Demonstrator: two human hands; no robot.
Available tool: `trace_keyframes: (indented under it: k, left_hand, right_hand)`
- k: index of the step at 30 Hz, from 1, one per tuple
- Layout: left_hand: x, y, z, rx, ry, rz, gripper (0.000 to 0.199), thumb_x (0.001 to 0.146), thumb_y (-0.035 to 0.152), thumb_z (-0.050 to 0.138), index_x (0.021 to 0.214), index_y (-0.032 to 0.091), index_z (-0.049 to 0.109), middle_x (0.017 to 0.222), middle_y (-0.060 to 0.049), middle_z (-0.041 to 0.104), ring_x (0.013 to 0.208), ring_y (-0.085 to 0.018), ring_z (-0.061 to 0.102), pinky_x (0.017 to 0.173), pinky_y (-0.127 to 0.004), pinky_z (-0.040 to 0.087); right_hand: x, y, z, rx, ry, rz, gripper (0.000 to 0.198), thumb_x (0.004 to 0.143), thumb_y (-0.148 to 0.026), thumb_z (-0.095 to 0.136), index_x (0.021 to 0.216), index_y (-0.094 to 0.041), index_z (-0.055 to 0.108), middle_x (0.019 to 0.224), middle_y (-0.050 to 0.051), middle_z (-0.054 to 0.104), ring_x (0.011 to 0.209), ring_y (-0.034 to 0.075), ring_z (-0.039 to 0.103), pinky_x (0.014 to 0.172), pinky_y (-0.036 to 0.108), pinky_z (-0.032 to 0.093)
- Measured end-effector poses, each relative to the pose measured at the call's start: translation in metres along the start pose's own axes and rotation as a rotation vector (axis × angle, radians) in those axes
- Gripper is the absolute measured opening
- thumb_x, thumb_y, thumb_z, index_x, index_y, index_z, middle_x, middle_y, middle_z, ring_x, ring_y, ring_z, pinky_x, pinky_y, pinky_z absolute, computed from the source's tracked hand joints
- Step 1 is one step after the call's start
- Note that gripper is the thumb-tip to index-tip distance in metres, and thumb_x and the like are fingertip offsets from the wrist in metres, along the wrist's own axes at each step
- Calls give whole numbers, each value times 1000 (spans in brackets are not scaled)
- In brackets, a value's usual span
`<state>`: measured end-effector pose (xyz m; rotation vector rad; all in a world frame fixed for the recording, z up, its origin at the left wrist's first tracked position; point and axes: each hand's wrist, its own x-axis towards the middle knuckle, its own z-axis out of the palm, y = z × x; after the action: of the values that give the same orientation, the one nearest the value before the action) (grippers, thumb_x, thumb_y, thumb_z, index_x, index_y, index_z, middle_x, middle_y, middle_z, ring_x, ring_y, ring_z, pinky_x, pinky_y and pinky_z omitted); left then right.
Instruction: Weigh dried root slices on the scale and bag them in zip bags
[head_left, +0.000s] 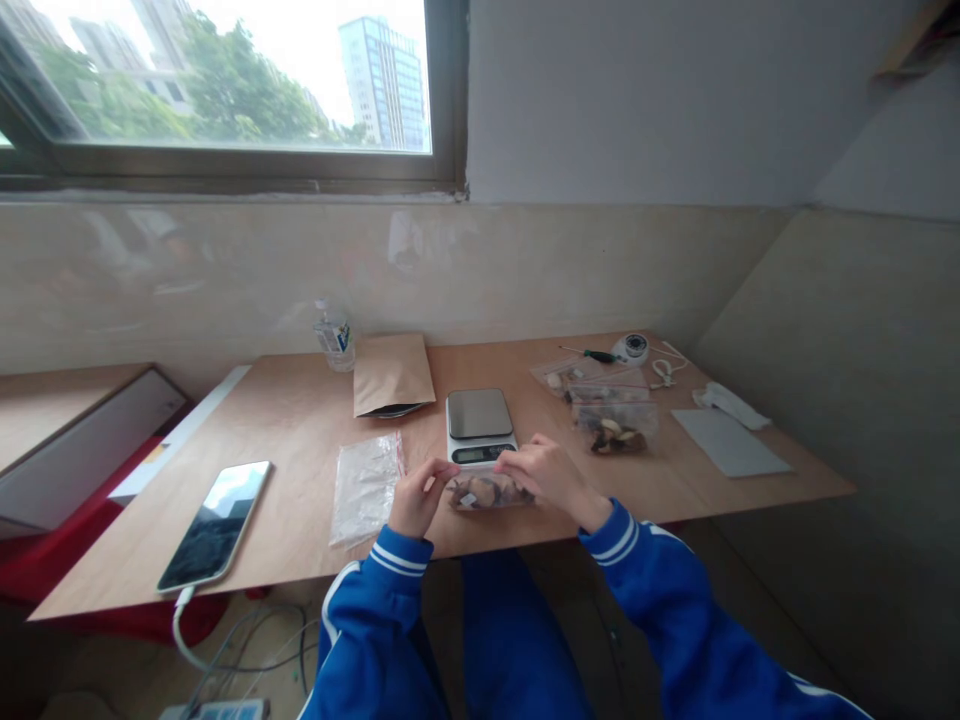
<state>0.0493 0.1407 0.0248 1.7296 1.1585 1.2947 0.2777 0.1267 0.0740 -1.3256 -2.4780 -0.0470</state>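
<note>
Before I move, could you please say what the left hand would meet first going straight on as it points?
Beyond the filled bag it pinches, the left hand would probably meet the scale; its height is unclear.

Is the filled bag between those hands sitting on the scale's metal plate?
No, the filled bag is nearer the person than the scale, between the left hand and the right hand.

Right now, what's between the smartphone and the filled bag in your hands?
The head view shows bare tabletop, a flat clear zip bag, then the left hand, between the smartphone and the filled plastic bag.
</note>
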Motion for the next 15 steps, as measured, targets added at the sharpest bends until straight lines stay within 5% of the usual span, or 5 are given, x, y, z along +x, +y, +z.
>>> trace_keyframes:
  k: [10, 15]
  left_hand:
    - [11, -2, -8, 1, -47, -16, 10, 73, 33, 67, 71, 25, 72, 72, -1, 72, 67, -18, 66, 61, -23, 49]
    - [11, 7, -3, -33, -200, -13, 14, 76, 34, 66, 71, 23, 73, 71, -2, 72, 68, -18, 67, 64, -25, 51]
  right_hand:
    - [-18, 23, 1, 201, -29, 55, 24, 93, -26, 47, 93, -23, 70, 89, 5, 72, 81, 18, 64, 73, 28, 40]
    - [-33, 28, -7, 368, -48, 131, 25, 89, -23, 46, 86, -24, 71, 88, 2, 73, 80, 20, 65, 75, 30, 44]
